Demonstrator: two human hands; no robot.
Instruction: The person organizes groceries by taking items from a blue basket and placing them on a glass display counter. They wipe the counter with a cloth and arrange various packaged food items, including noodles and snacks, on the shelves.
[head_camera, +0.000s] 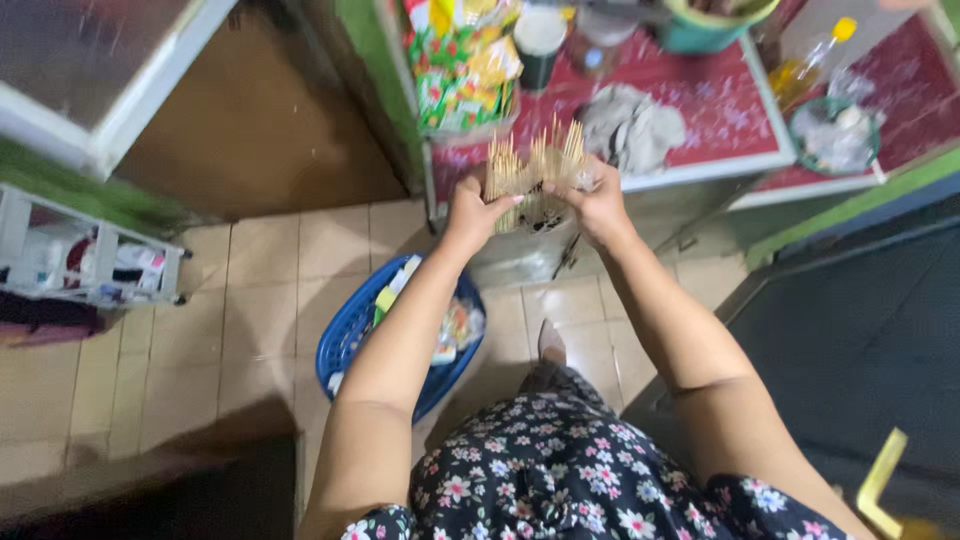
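A bundle of thin wooden skewers (536, 162) stands upright in a clear plastic bag, held out in front of me over the tiled floor. My left hand (474, 208) grips the bundle's left side and my right hand (598, 203) grips its right side. The skewer tips fan out above my fingers. The bottom of the bag hangs between my two hands.
A counter with a red patterned top (720, 110) holds snack packets (460, 60), a crumpled grey cloth (630, 125), cups and a bottle. A blue basket (350, 335) with small items sits on the floor below my left arm. A small rack (90, 260) stands at left.
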